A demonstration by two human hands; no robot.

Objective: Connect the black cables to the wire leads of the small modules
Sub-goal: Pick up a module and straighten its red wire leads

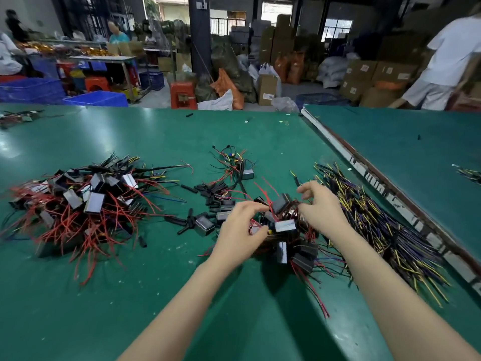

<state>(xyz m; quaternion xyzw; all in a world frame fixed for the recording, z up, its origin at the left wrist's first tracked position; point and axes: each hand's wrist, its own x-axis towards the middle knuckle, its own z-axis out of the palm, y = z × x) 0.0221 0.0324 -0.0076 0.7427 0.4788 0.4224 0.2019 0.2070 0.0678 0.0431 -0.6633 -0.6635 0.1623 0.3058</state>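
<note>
While both reach in, left hand (240,231) and right hand (318,204) on modules cluster (286,230), grips unclear

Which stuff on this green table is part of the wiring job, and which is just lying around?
Job: modules under the hands; black cables; big module pile; left hand; right hand.
Lying about: loose black sleeves; far-left wire scraps.

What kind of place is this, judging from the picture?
Most likely a small electronics assembly workshop: a green worktable carries a heap of small modules and a spread of black cables, and stacked cardboard boxes stand behind.
</note>
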